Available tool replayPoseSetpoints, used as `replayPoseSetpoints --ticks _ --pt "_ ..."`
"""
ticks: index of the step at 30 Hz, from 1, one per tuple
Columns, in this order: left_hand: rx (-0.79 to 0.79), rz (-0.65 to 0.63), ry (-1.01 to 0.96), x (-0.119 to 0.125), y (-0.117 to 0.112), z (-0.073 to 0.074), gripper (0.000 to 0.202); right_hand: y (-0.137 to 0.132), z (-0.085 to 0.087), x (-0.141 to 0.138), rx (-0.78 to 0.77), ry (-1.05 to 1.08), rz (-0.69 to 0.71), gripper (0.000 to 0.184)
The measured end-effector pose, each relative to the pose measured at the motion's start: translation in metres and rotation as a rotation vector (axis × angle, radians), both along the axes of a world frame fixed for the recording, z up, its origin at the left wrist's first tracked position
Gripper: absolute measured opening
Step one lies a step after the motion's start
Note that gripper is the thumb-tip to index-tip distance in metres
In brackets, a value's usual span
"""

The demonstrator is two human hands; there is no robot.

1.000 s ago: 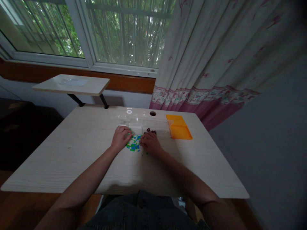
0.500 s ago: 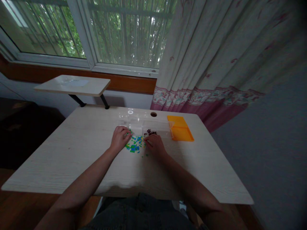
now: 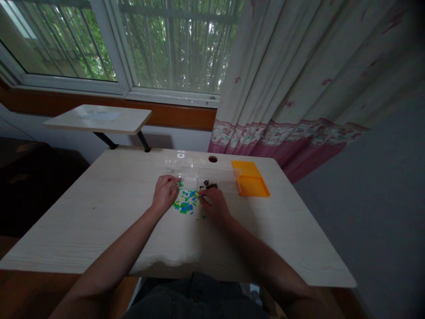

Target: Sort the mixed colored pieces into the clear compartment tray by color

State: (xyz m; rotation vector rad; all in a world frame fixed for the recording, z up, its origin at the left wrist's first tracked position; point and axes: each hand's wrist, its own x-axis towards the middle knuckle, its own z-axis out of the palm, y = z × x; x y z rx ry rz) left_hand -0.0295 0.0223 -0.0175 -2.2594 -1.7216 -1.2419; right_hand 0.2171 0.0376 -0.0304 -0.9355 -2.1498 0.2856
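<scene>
Small blue, green and yellow plastic pieces point(image 3: 186, 206) lie loosely heaped on the table between my hands. Just behind them is a clear plastic box point(image 3: 190, 182) with compartments; dark brown pieces point(image 3: 211, 186) are in its right part. At the box's left end, my left hand point(image 3: 164, 193) has its index finger stretched out and its thumb apart, beside a few green pieces point(image 3: 179, 184). My right hand point(image 3: 215, 203) is at the heap's right edge, fingers drawn together; whatever lies between its fingertips is too small to make out.
An orange two-part tray point(image 3: 251, 185) lies to the right of the box, near its clear end. A round cable hole point(image 3: 213, 159) is at the table's back edge. A small raised shelf point(image 3: 102, 119) stands at the back left. Two stray green pieces point(image 3: 203, 217) lie in front of the heap.
The view has shifted slightly. My right fingertips have moved a little at the heap's edge; my left hand stays by the box's left end.
</scene>
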Motion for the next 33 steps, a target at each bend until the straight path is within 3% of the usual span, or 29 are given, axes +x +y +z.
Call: replayPoseSetpoints --ticks 8,13,25,33 --pt "-0.019 -0.317 0.054 0.017 -0.013 0.01 0.025 -0.004 0.001 -0.002 -0.001 0.09 -0.035 0.016" --pt "-0.004 -0.414 0.124 0.027 -0.016 0.009 0.027 -0.005 0.002 -0.004 0.044 0.16 0.006 0.012" --pt "0.058 -0.425 0.175 0.024 -0.016 0.006 0.018 -0.013 0.009 -0.007 -0.016 0.136 0.062 0.015" --pt "0.041 -0.277 0.026 0.008 -0.007 0.006 0.014 -0.006 0.011 0.002 0.091 -0.203 0.073 0.009"
